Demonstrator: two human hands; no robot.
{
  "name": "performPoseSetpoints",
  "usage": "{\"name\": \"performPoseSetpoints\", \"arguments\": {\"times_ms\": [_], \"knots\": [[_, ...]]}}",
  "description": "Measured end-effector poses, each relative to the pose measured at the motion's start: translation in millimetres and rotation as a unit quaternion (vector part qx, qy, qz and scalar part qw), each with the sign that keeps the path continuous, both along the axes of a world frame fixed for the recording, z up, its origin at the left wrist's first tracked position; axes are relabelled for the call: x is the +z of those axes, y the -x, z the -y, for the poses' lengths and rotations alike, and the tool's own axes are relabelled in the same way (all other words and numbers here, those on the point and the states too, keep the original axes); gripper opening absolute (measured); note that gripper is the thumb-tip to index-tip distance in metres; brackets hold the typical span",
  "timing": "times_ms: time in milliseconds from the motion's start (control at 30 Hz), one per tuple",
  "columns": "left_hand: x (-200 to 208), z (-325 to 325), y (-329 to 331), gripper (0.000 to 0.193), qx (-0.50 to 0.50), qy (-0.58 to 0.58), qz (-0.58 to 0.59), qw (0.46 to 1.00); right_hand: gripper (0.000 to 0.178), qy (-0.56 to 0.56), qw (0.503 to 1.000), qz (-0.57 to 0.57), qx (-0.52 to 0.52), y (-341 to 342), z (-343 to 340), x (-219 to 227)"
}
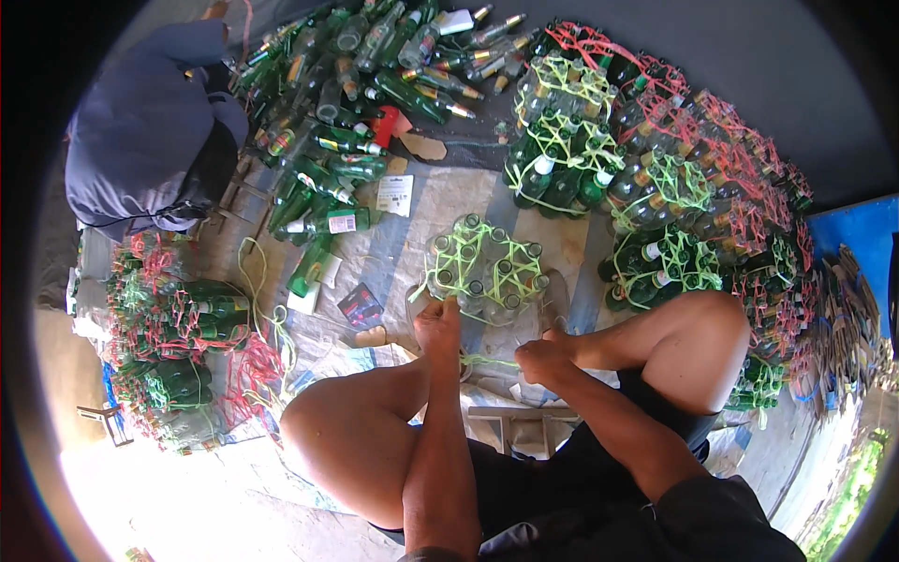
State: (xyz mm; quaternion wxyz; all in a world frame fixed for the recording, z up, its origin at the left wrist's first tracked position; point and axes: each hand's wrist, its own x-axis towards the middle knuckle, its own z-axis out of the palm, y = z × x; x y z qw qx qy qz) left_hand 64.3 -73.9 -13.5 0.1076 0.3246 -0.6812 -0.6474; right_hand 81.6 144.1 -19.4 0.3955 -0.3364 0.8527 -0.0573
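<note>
Between my feet stands a bundle of clear glass bottles (pixel 473 281), upright, their necks laced together with light green twine (pixel 461 251). At the bundle's near left edge my left hand (pixel 437 328) is closed, pinching the twine by the bottle rims. My right hand (pixel 543 359) is closed too, lower and to the right, apart from the bottles. A loose length of green twine (pixel 489 360) runs to its fingers. Whether the right fingers also hold something thin is too small to make out.
Loose green bottles (pixel 323 169) lie heaped at the far left. Bundles tied with green and pink twine (pixel 660 183) crowd the right; more bundles (pixel 173 318) stand left beside pink twine (pixel 253 375). Another person (pixel 150 122) sits at the upper left. A small wooden stool (pixel 510 413) is under me.
</note>
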Motion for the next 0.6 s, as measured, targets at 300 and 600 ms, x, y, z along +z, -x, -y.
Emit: {"name": "performPoseSetpoints", "arguments": {"times_ms": [300, 600], "knots": [[26.4, 2.6, -7.6, 0.03, -0.051, 0.229, 0.018, 0.972, 0.018, 0.135, 0.944, -0.219, -0.204, 21.2, -56.3, 218.0], [47.4, -0.5, -7.9, 0.03, -0.048, 0.223, 0.002, 0.974, 0.009, 0.325, 0.676, -0.405, -0.523, -38.8, -224.6, 341.4]]}}
